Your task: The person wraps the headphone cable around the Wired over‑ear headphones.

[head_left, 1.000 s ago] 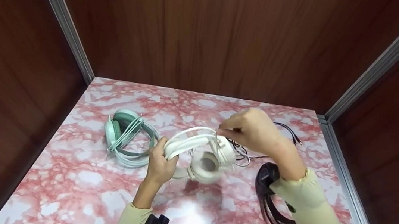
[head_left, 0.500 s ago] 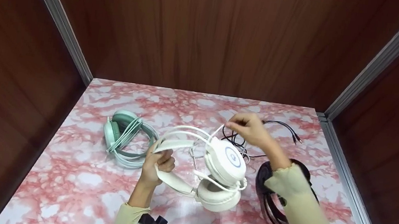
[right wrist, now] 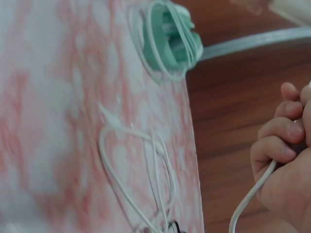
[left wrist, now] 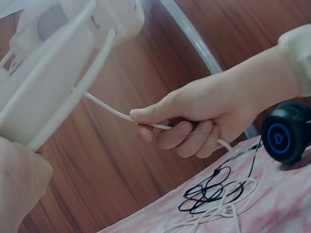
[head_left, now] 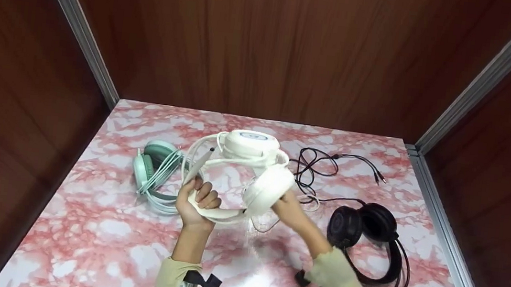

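White headphones are raised over the table, and my left hand grips their headband with curled fingers. Their two ear cups point away to the right. Behind the nearer cup, my right hand is partly hidden in the head view. The left wrist view shows that right hand pinching the white cable between thumb and fingers, the rest of its fingers curled round it. Lower down, loose white cable lies on the table in the right wrist view.
Mint-green headphones with their cable wound round them lie on the left. Black headphones lie on the right, their black cable tangled behind. Brown wood panels enclose the marbled table.
The white headphones have turned in my left hand, their cups swinging up and away. My right hand has moved down and nearer, from above the cups to behind the nearer one.
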Action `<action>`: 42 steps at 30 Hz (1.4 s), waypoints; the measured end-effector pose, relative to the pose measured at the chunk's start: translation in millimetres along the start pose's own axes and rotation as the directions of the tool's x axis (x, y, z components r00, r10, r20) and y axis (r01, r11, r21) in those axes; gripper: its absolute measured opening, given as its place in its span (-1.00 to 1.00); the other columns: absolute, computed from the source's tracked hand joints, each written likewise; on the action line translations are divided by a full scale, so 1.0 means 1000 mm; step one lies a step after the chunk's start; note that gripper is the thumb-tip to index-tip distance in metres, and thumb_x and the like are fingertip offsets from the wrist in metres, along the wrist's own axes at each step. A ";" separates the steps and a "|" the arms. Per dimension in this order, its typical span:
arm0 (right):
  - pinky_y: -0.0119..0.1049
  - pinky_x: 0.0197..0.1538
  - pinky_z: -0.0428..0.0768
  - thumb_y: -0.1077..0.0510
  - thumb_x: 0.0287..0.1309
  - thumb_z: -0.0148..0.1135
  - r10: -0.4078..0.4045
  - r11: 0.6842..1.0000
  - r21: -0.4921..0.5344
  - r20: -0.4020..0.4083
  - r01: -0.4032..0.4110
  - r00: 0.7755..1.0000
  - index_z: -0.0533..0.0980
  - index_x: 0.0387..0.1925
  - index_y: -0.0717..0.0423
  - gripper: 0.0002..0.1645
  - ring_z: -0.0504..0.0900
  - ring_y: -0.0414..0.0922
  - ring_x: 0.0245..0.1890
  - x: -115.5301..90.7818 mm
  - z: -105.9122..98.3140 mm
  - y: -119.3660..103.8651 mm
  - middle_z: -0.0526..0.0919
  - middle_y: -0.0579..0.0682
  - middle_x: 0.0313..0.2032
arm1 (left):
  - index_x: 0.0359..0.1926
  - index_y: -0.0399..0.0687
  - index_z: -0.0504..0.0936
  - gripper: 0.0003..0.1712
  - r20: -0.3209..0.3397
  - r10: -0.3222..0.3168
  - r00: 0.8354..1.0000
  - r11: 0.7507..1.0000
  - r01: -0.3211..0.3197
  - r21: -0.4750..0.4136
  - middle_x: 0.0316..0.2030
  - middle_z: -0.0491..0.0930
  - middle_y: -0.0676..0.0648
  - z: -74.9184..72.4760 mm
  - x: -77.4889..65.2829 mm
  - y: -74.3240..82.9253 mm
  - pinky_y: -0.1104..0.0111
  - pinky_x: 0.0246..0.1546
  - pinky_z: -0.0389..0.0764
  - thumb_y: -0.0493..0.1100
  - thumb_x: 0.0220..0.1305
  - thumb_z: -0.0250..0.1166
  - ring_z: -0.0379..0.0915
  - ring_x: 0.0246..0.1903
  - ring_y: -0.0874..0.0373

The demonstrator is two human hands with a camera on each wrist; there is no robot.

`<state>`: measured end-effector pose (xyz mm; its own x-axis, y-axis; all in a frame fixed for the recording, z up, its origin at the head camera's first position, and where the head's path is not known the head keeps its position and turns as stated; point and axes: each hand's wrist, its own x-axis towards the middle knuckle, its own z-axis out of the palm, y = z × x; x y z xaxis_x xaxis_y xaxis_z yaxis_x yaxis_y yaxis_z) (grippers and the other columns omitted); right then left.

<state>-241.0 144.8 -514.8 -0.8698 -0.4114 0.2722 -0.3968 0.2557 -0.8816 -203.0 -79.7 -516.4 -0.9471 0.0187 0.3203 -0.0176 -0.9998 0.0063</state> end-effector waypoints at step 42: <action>-0.53 -0.61 0.27 0.32 -0.09 0.47 -0.457 0.717 -0.617 -0.067 0.323 0.887 0.69 -0.42 0.04 -0.84 0.31 -0.35 -0.67 -0.084 -0.125 -0.077 0.51 -0.26 -0.58 | -0.36 -0.37 0.51 -0.91 0.189 0.948 0.255 -0.150 -0.165 0.975 -0.48 0.50 -0.10 0.033 0.015 0.082 0.39 -0.32 0.39 -0.46 0.04 0.18 0.32 -0.47 0.12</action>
<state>-173.9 269.5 -422.0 -0.6102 -0.4230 0.6699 -0.7462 0.5909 -0.3065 -207.8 -161.5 -479.5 -0.1981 -0.9432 0.2666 0.4710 0.1469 0.8698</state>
